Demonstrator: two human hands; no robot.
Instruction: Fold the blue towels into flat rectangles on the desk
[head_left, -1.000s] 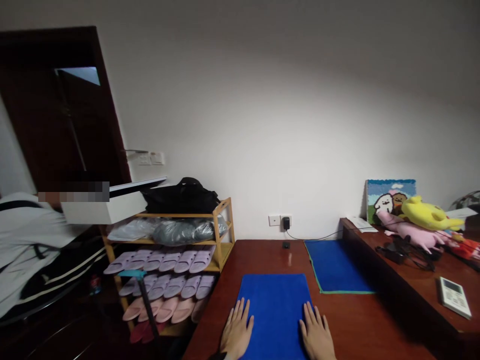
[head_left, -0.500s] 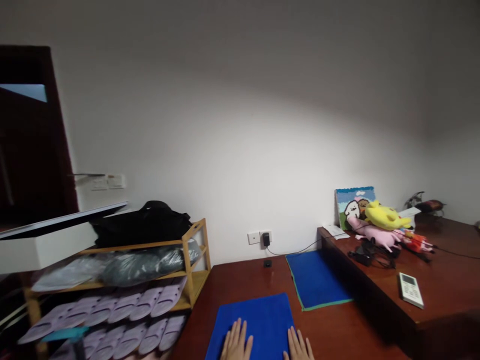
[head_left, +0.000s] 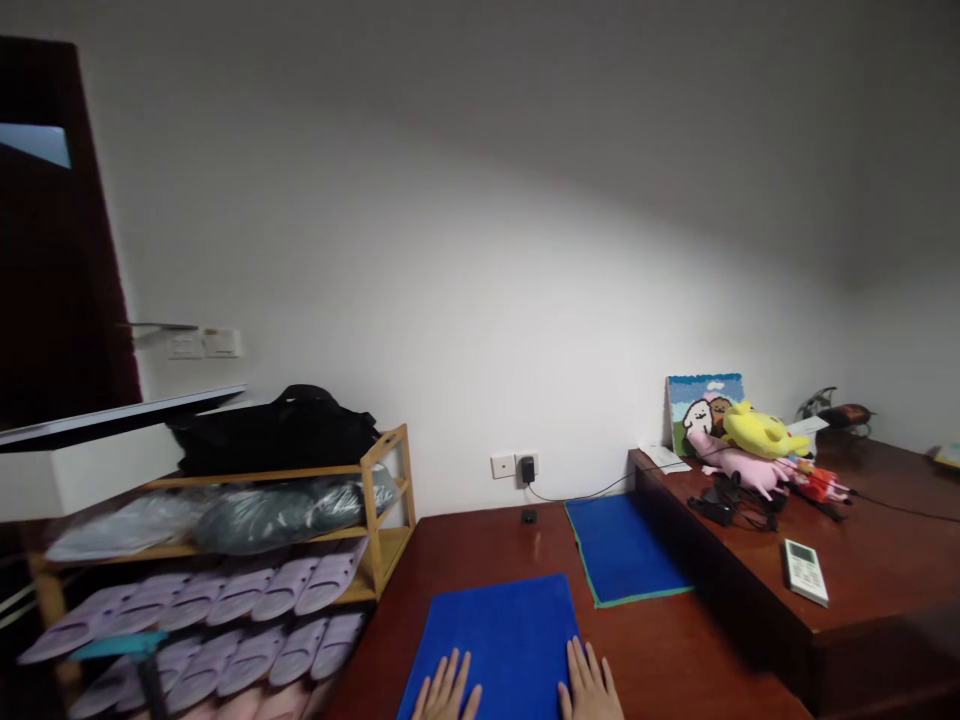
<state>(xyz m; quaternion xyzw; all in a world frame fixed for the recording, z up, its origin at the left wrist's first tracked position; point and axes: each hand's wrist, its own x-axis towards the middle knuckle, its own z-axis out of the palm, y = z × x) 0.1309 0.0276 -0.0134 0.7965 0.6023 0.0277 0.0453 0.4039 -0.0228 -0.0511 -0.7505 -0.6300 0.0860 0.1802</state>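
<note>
A blue cloth (head_left: 501,625) lies flat on the reddish-brown table (head_left: 480,545) in front of me. My left hand (head_left: 446,692) rests palm down on the cloth's left part, fingers stretched and slightly spread. At the cloth's right edge, my right hand (head_left: 589,685) lies flat, partly on the cloth and partly over the table, its fingers apart. Neither hand holds anything. Both wrists are cut off by the bottom of the view. A second blue cloth with a green edge (head_left: 626,550) lies farther back on the right.
To the left stands a wooden rack (head_left: 386,510) with purple slippers (head_left: 270,590) and a black bag (head_left: 281,430). On the raised right surface are plush toys (head_left: 761,432), a white remote (head_left: 805,572) and a dark cable. A plugged-in adapter (head_left: 528,469) sits on the wall.
My left hand has slid left and down toward the cloth's near left part. The right hand has shifted slightly up against the cloth's edge. The whole view has moved a little.
</note>
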